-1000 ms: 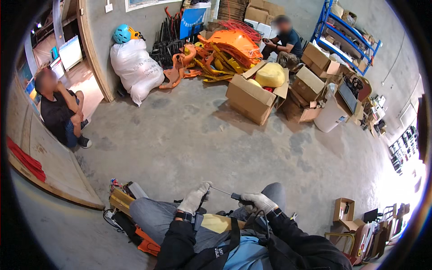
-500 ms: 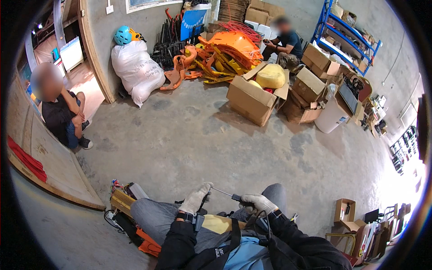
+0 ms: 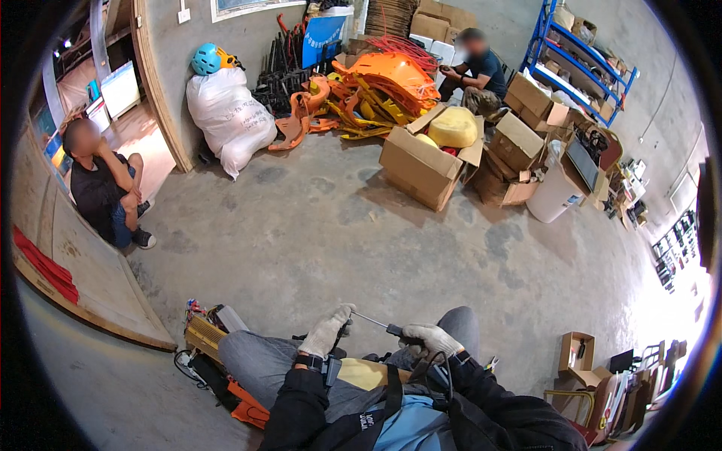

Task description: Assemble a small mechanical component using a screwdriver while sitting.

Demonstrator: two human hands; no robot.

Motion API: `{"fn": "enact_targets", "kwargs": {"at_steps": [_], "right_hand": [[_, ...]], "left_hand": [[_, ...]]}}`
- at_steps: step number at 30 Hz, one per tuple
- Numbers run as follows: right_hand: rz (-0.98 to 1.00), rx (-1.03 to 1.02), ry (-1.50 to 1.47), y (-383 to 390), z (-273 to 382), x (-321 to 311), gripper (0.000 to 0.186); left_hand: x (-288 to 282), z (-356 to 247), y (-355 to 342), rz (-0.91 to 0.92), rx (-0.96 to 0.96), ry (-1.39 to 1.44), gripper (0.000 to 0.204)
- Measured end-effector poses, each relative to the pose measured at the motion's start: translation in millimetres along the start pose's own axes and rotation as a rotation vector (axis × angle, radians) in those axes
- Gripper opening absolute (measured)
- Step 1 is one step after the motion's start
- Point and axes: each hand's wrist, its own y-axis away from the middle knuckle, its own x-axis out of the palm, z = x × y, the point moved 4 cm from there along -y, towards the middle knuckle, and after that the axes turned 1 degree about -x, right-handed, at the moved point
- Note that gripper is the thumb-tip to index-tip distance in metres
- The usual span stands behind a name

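White sack (image 3: 229,120): bulging, with a teal helmet (image 3: 205,59) on top
Pile (image 3: 395,75): orange and yellow parts, heaped together
Cardboard box (image 3: 416,171): open, yellow bundle (image 3: 452,126) inside
Shelf (image 3: 538,34): blue-framed, loaded
Red cloth (image 3: 45,265): lying on the wooden panel (image 3: 94,282)

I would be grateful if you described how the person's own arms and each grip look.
The left grip and right grip each wear an off-white fabric glove. Dark straps circle both wrists, the left strap with a boxy dark grey unit beside it. Loose black sleeves cover both arms. A dark cable loops near the right wrist; its attachment is unclear.
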Motion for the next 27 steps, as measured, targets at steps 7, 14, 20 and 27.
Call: {"fn": "enact_targets", "kwargs": {"at_steps": [7, 14, 20, 27], "right_hand": [[-0.030, 0.005, 0.038, 10, 12, 13, 0.029], [-0.032, -0.009, 0.025, 10, 11, 11, 0.026], [-0.027, 0.003, 0.037, 6, 7, 6, 0.025], [-0.056, -0.014, 0.050, 5, 5, 4, 0.026]], "left_hand": [[1, -4, 3, 0.007, -0.009, -0.020, 0.047], [1, -2, 0, 0.005, 0.001, -0.013, 0.045], [2, -4, 1, 0.003, 0.016, -0.025, 0.044], [2, -5, 3, 0.000, -0.010, -0.014, 0.044]]}}
